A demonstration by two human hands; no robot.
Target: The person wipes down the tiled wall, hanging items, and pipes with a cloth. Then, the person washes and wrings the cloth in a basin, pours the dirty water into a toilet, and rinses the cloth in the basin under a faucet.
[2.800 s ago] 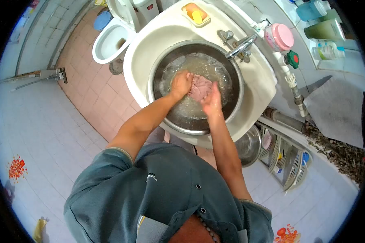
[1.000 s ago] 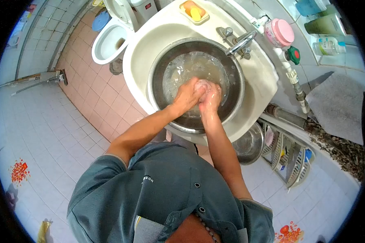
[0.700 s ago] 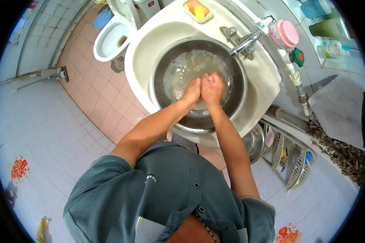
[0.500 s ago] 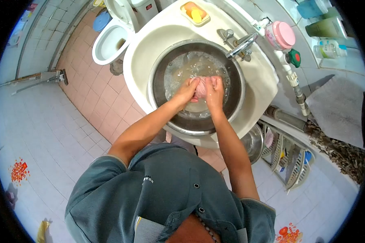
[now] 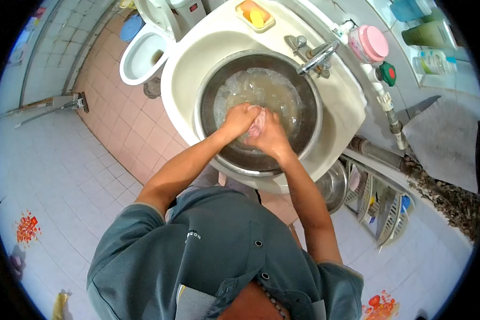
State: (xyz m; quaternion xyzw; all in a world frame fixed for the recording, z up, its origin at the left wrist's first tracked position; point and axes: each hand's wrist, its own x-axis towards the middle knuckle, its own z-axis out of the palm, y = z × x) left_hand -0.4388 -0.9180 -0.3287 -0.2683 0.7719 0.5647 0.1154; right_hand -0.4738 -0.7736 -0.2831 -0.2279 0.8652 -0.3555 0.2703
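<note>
A wet pink cloth [image 5: 257,122] is bunched up between my two hands, over the soapy water [image 5: 272,96] in a large metal basin [image 5: 206,96]. My left hand [image 5: 239,120] is closed round its left side. On the other side my right hand [image 5: 271,136] grips it, the fingers wrapped over the folds. Most of the cloth is hidden by my palms and fingers. The basin sits in the cream-coloured sink [image 5: 182,80].
A chrome tap [image 5: 317,60] reaches over the basin's right rim. On the sink's back edge lies a soap dish [image 5: 255,16] with orange and yellow pieces. A pink jar [image 5: 369,44] stands near the wall pipes. To the left is a toilet [image 5: 140,58].
My hands have turned and drawn closer together around the pink cloth, a little lower in view. It is now squeezed smaller, with less of it showing.
</note>
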